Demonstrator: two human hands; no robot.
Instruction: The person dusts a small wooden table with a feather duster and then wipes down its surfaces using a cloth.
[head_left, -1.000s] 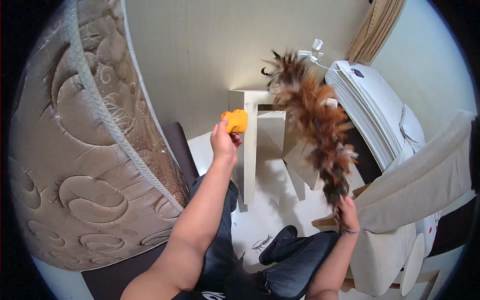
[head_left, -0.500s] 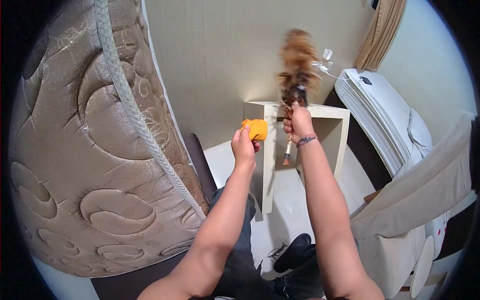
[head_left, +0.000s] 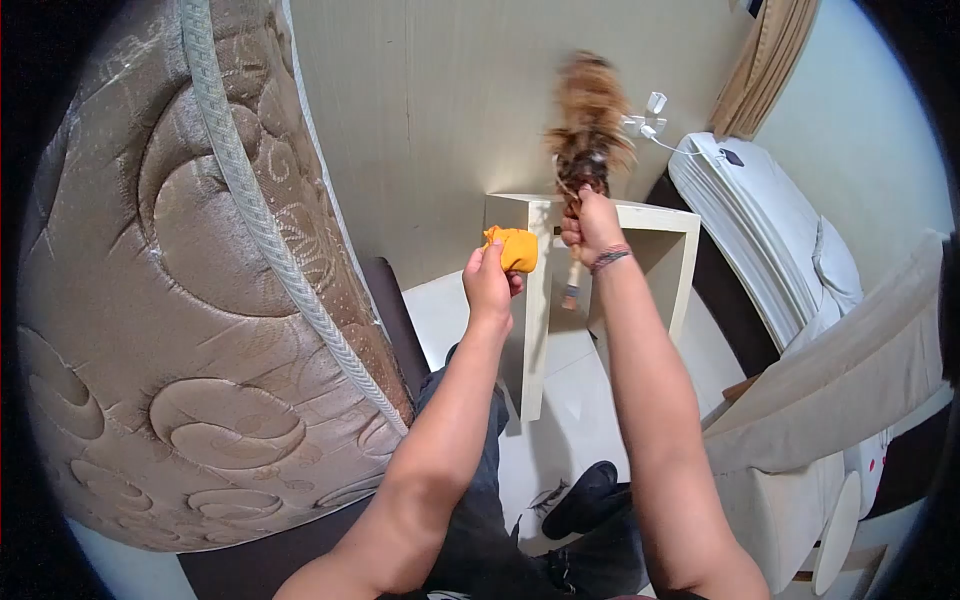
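Note:
My left hand (head_left: pixel 490 284) is closed on a bunched orange cloth (head_left: pixel 515 249), held just left of a pale wooden stand's front upright. My right hand (head_left: pixel 593 228) grips the handle of a brown feather duster (head_left: pixel 588 115), its feathers pointing up and blurred by motion. Below the fist, the lower end of its light handle shows. Behind both hands stands the cream wooden stand (head_left: pixel 660 219), open at the front. The feathers are above its top and in front of the wall; whether they touch either, I cannot tell.
A large brown quilted mattress (head_left: pixel 228 420) stands tilted along the left. To the right lies a white mattress (head_left: pixel 765 235) with a small dark device on it. A cable runs from a wall socket (head_left: pixel 650 127). Grey fabric (head_left: pixel 840 390) hangs at lower right. My shoe (head_left: pixel 582 502) rests on tiles.
The duster has shifted slightly left and up with my right hand, its feathers still blurred. My left hand keeps the cloth in nearly the same place. The view has moved slightly.

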